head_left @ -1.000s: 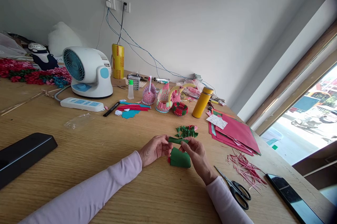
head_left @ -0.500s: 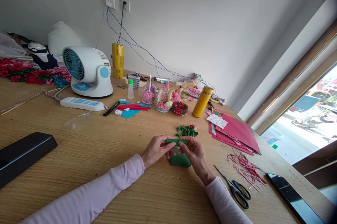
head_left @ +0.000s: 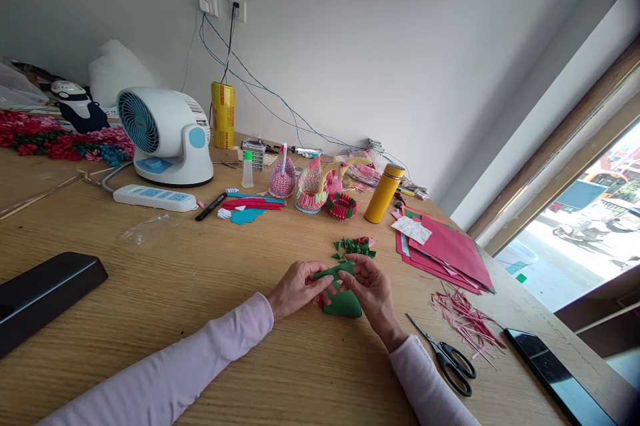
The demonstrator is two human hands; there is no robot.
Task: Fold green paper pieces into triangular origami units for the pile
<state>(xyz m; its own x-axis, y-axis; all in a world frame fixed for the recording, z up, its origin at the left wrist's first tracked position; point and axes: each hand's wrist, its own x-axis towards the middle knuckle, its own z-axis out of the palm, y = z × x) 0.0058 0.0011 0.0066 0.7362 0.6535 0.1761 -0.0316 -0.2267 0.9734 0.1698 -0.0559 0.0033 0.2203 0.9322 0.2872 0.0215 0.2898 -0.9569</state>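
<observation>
Between my two hands is a small piece of green paper [head_left: 336, 271], folded into a narrow strip. My left hand [head_left: 299, 287] pinches its left end, thumb against fingers. My right hand [head_left: 369, 289] pinches the right end, which sits a little higher. Under the fingers on the table lies a stack of green paper rectangles [head_left: 344, 305], with a bit of red at its left edge. Just beyond the hands is a pile of folded green paper triangles [head_left: 353, 247] with a pink piece among them.
Scissors [head_left: 447, 359], pink paper strips [head_left: 470, 323] and a phone [head_left: 555, 373] lie at right. Coloured sheets [head_left: 455, 249] and a yellow flask [head_left: 384, 194] stand behind. Paper swans [head_left: 310, 189], a ring [head_left: 342, 207] and a fan [head_left: 165, 136] are farther back.
The green paper strip has tilted, its right end rising and its left end dropping slightly. My fingers have shifted a little on it; the things on the table stay put.
</observation>
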